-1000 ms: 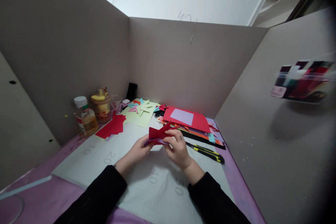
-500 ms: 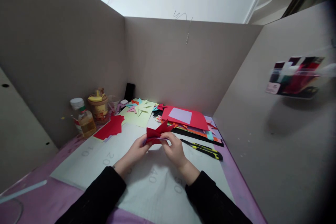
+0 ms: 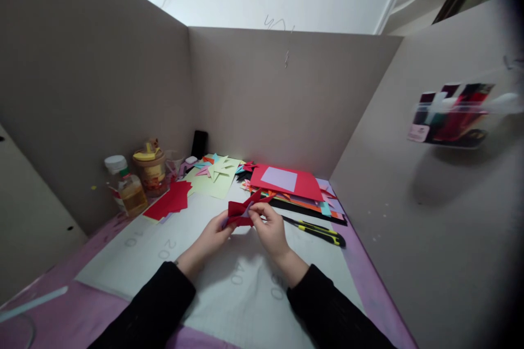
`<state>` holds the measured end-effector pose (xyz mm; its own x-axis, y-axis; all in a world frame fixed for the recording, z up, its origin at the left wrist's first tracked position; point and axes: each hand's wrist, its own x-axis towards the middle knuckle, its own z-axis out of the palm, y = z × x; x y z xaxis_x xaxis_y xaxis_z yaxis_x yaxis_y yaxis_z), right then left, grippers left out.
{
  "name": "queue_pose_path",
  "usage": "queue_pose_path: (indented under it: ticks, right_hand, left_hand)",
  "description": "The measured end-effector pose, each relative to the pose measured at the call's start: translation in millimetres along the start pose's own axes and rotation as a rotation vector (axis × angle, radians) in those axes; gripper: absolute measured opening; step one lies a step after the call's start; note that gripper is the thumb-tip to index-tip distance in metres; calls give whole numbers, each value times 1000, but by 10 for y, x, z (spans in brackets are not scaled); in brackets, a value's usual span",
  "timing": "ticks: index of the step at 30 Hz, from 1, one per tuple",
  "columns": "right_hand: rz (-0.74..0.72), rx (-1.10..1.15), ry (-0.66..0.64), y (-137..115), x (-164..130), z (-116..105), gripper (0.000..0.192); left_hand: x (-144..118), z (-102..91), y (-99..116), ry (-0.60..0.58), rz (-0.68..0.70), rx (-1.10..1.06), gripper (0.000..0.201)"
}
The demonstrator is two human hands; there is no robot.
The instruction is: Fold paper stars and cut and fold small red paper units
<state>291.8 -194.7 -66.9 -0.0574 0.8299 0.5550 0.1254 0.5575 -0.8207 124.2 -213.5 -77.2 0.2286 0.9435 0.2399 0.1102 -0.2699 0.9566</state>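
A folded red paper piece (image 3: 242,211) with pointed tips is held just above the white cutting mat (image 3: 229,278), near the mat's far middle, pinched from both sides. The left hand (image 3: 212,237) is closed on its lower left edge with thumb and fingers; the right hand (image 3: 270,229) is closed on its right side, fingertips pressed to the fold. Compared with a second ago, the hands have drawn closer together and the piece looks more compact, its long right tip now partly covered by the right fingers, which suggests a fold being tightened rather than a new one begun. Just right of the hands lies a black-and-yellow utility knife (image 3: 315,229), apart from both. Beyond it sits a stack of coloured sheets (image 3: 295,188); farther left, loose red paper (image 3: 170,202) and a capped bottle (image 3: 123,185).
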Motion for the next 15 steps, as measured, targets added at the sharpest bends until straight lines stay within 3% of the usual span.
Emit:
queue_pose_path:
  ticks: [10, 15]
  right_hand:
    - [-34, 38, -17, 105, -4, -24, 18]
    - [-148, 80, -133, 49, 56, -65, 14]
  left_hand:
    - [6, -21, -50, 25, 35, 15, 36]
    - [7, -33, -53, 24, 44, 43, 39]
